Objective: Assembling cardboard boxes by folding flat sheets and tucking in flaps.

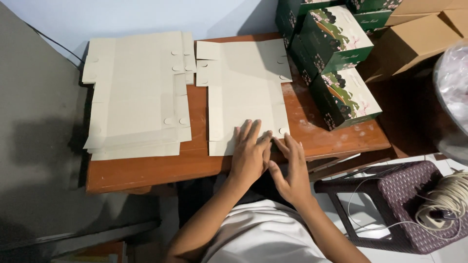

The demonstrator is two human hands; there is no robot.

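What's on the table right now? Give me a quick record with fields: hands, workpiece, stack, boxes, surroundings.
left hand: left hand flat on the flat cardboard blank, near corner
right hand: right hand at the blank's near right edge, touching the left
stack: stack of blanks to the left, untouched
boxes: green printed boxes piled at the table's right end
table: wooden table
surroundings: woven stool with cord coil on the right
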